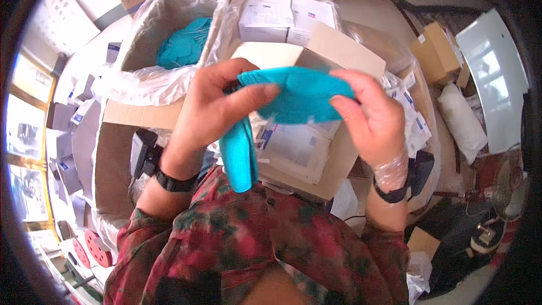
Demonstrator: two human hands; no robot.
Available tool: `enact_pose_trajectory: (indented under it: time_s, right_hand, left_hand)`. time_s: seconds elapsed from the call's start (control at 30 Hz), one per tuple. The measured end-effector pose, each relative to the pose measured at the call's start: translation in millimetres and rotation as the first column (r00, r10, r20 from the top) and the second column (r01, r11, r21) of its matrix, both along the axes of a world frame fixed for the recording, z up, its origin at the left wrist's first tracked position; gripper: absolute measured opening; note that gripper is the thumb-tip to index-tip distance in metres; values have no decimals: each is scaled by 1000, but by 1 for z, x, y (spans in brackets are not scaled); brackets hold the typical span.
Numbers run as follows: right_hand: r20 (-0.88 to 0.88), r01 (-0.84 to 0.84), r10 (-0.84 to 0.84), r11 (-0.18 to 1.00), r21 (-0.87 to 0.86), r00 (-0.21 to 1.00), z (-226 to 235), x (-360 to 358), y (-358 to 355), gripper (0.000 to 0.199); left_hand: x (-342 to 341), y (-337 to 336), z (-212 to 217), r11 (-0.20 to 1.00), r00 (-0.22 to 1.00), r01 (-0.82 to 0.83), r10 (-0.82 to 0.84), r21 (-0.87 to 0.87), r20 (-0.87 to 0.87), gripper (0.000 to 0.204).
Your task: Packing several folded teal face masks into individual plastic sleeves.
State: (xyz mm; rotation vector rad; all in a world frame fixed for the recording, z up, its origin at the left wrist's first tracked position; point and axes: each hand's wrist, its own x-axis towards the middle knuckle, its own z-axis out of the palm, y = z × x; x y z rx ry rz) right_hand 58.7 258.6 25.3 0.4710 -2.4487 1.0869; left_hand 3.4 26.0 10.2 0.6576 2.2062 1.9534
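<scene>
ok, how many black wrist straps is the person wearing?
2: one strap on the wrist of the left hand, the other strap on that of the right hand. Both wrists show, so none seems hidden.

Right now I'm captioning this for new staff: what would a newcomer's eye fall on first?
First, the bright teal piece between the left hand and right hand, mid-picture, with a folded teal strip below the left hand. Next, the plastic-lined box at upper left, with teal pieces inside. The red patterned shirt stands out at the bottom.
</scene>
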Motion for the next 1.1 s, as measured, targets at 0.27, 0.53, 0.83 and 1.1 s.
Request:
enact_pose_trajectory:
  time_s: [0.27, 0.53, 0.83, 1.1]
  right_hand:
    - [-118, -95, 102, 994, 59, 988, -14, 15, -58, 19]
    - [40, -238, 238, 971, -7, 970, -14, 28, -75, 43]
    - [-3, -53, 54, 987, -154, 999, -14, -1, -57, 56]
    - [62, -173, 210, 912, -372, 976, 35, 9, -29, 53]
  left_hand:
    - [-17, -9, -15, 723, 942, -318, 168, 613, 290, 42]
    - [-15, -12, -14, 814, 944, -323, 239, 482, 228, 32]
    - [-15, -8, -9, 761, 988, -103, 2, 641, 156, 43]
    - [15, -21, -14, 850, 917, 391, -391, 351, -75, 64]
